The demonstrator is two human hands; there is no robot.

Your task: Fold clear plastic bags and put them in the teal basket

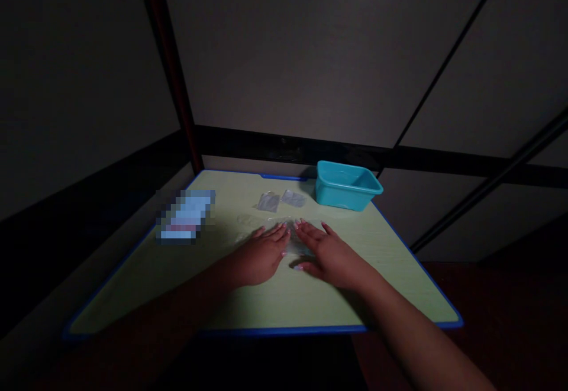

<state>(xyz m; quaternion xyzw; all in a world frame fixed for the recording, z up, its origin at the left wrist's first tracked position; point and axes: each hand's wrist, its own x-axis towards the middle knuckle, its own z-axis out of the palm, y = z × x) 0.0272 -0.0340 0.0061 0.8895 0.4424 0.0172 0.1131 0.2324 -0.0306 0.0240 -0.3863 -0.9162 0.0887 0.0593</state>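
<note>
My left hand (pixel 261 255) lies flat, palm down, with its fingers stretched over a clear plastic bag (pixel 290 245) on the table. From the other side my right hand (pixel 326 254) rests its outstretched fingers on the same bag, its thumb apart from them. The bag is thin and see-through, and both hands cover part of it. Just beyond my fingers lie two small clear packets with greyish contents, a left packet (pixel 268 202) and a right packet (pixel 293 198). What is inside them I cannot make out.
The pale yellow-green table (pixel 284 311) has a blue edge. A turquoise plastic basket (pixel 344 194) stands at its back right corner. To the left lies a blurred, flat, light-blue item (pixel 189 216). Wall panels rise close behind the table.
</note>
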